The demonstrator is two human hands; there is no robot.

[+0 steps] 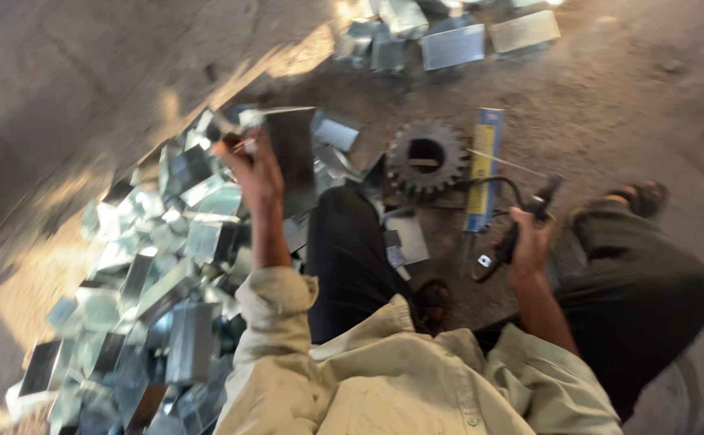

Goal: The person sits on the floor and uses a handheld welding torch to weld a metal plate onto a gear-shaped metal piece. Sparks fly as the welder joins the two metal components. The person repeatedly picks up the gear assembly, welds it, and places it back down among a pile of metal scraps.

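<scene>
Your left hand [257,173], raised at centre-left of the frame, is closed on a dark folded sheet-metal piece [291,157] that stands upright above your fingers. Below and to the left of it, a heap of shiny bent sheet-metal boxes [159,282] spreads down to the lower left corner. Your right hand [529,242], at centre-right, is wrapped around a black-handled welding electrode holder [521,221], its thin rod [509,163] pointing up and left toward a blue and yellow flat packet [485,169] lying on the dusty ground [626,105]. Just left of the packet sits a dark toothed steel gear [426,157] with a round bore. More flat grey metal sheets [453,44] lie at the top centre. Your dark trouser knee [344,250] rises between the two hands.
</scene>
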